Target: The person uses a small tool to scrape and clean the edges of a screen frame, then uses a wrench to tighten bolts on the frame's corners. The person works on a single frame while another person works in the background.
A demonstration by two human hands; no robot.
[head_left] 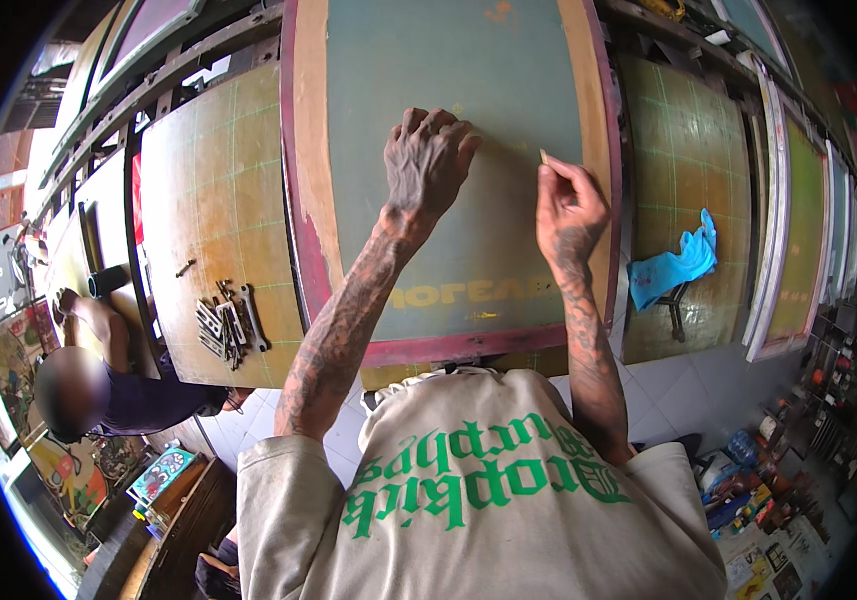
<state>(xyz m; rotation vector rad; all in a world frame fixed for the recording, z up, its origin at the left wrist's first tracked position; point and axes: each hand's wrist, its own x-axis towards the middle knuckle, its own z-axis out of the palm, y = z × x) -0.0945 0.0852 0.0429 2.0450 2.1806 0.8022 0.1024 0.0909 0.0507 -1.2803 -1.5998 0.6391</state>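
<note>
Head camera: looks down from the person's head, close above the printing screen [448, 150].
Shared view: none.

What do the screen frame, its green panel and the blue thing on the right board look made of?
The screen frame looks like wood: pale bare strips show where its dark red coat has worn off. The green panel looks like taut, matte mesh, though no weave can be made out. The blue cloth is soft fabric, crumpled in folds. The left hand rests flat on the panel; the right hand pinches a small pale piece.
</note>
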